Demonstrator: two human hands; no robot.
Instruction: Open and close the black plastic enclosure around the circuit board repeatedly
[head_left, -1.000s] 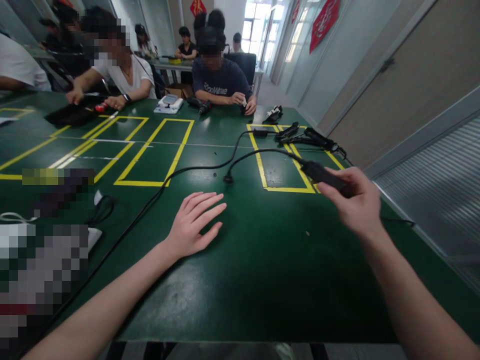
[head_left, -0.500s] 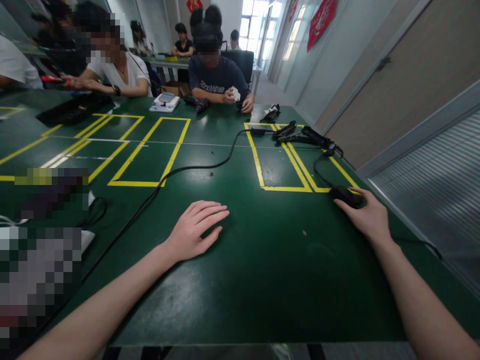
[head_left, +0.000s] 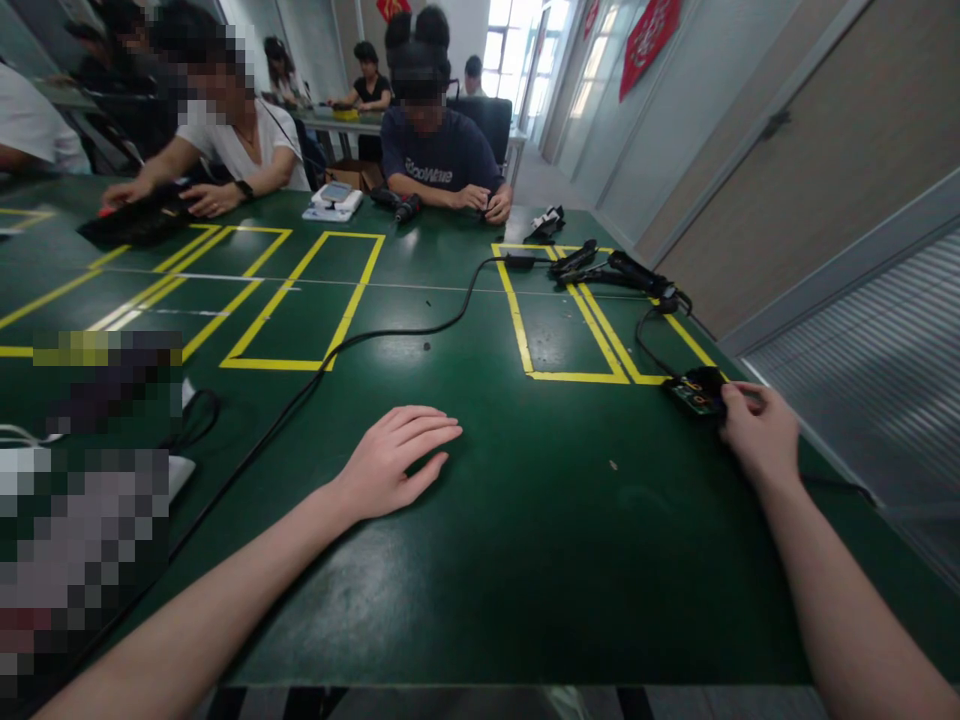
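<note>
My right hand (head_left: 761, 425) pinches the right edge of a small black device (head_left: 697, 392) near the table's right side. The device's upper face shows a green board with small parts, and a black cable runs from it toward the back. My left hand (head_left: 401, 455) lies flat on the green table (head_left: 525, 560), fingers stretched to the right, holding nothing. Black jointed parts (head_left: 630, 272) lie beyond the device, across yellow tape lines.
A long black cable (head_left: 390, 332) crosses the table to the left of my left hand. Farther back are a black tray (head_left: 135, 222), a white device (head_left: 333, 200) and a power drill (head_left: 406, 208). Two people sit across the table, their hands at its far edge.
My right hand has shifted slightly right and now grips the device by its edge; the device has turned so its green board shows. Across the table, one person's hands have moved down to the black tray.
</note>
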